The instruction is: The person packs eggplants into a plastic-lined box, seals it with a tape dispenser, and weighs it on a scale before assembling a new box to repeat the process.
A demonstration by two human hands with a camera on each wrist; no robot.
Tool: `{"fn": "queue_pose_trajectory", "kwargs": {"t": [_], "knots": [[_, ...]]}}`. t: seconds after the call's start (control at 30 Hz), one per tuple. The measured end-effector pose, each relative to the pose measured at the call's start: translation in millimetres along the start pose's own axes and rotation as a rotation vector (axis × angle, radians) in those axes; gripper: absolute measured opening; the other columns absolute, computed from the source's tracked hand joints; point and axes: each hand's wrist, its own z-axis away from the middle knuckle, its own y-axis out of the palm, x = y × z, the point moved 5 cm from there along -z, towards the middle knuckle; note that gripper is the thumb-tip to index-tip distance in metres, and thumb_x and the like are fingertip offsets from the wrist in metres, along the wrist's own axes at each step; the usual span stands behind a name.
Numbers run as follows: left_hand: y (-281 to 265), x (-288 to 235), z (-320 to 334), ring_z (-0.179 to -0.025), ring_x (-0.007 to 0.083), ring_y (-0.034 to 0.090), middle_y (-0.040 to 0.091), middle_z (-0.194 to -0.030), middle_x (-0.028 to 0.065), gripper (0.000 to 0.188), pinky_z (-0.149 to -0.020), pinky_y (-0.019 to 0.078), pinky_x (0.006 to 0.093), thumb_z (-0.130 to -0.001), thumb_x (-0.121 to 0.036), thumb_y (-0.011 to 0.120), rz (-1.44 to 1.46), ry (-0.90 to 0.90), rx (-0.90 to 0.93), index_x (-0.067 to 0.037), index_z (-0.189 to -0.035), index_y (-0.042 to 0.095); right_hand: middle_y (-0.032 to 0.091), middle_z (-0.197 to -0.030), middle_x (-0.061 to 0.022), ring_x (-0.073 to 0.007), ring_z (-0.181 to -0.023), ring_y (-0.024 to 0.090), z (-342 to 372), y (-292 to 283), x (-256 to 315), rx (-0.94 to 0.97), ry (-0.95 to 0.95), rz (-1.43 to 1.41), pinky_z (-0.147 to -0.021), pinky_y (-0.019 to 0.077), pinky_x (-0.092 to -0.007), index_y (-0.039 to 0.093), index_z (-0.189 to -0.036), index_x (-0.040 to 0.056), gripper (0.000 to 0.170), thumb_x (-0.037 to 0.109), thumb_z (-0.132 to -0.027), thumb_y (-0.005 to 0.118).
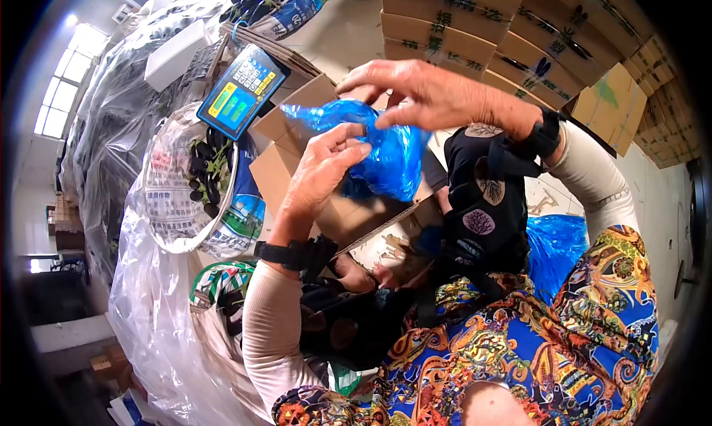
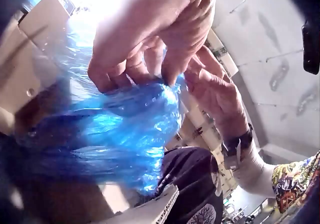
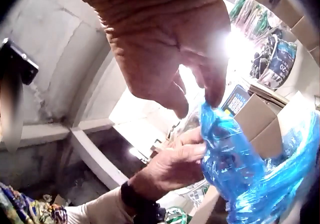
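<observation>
A crumpled blue plastic bag (image 1: 397, 159) hangs over an open cardboard box (image 1: 278, 170) between both hands. My left hand (image 1: 322, 166) pinches the bag's upper edge between thumb and bent fingers. From above, my right hand (image 1: 430, 92) reaches across, its fingers spread apart and loosely bent over the bag. In the right wrist view, a fingertip of the right hand (image 3: 175, 49) meets the bag's top, while the thumb stands apart from it. The left wrist view has the left hand (image 2: 150, 34) gripping the bag (image 2: 125, 129), with the right hand (image 2: 215, 94) close behind.
A digital scale display (image 1: 243, 92) stands behind the box. Left of it, a woven sack (image 1: 174, 166) holds dark eggplants (image 1: 211, 166). Stacked cardboard cartons (image 1: 437, 25) rise at the back right. More blue plastic (image 1: 556, 248) lies by the person's right side.
</observation>
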Motion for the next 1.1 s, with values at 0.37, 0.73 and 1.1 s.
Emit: {"fn": "queue_pose_trajectory", "kwargs": {"t": [0.37,0.73,1.1], "knots": [[9,46,-13,-0.088,0.0093,0.062,0.065,-0.098,0.0018,0.020,-0.080,0.0499,0.0236,-0.090,-0.002,0.056,0.409,-0.098,-0.079,-0.004,-0.110,0.060,0.066,-0.107,-0.0133,-0.0208,-0.093,0.063,-1,25,-55,0.189,0.426,-0.192,-0.084,0.0524,-0.0340,0.061,-0.119,0.0017,0.034,0.024,-0.093,0.059],[-11,4,-3,-0.100,0.0214,0.063,0.065,-0.112,0.0101,0.021,-0.093,0.0482,0.0360,-0.089,0.003,0.053,0.531,0.316,-0.097,0.002,-0.106,0.064,0.067,-0.094,-0.0095,-0.0163,-0.078,0.066,6,67,-110,0.145,1.000,-0.736,-0.065,0.0552,-0.0288,0.063,-0.110,-0.0032,0.052,0.035,-0.077,0.077],[-90,4,29,-0.089,0.0283,0.063,0.066,-0.101,0.0144,0.026,-0.083,0.0499,0.0365,-0.084,-0.003,0.048,-0.790,0.485,-0.567,-0.001,-0.103,0.065,0.062,-0.094,-0.0044,-0.0160,-0.084,0.061,19,1,20,-0.326,0.246,-0.390,-0.073,0.0506,-0.0334,0.061,-0.101,0.0042,0.017,0.011,-0.086,0.064]]}}
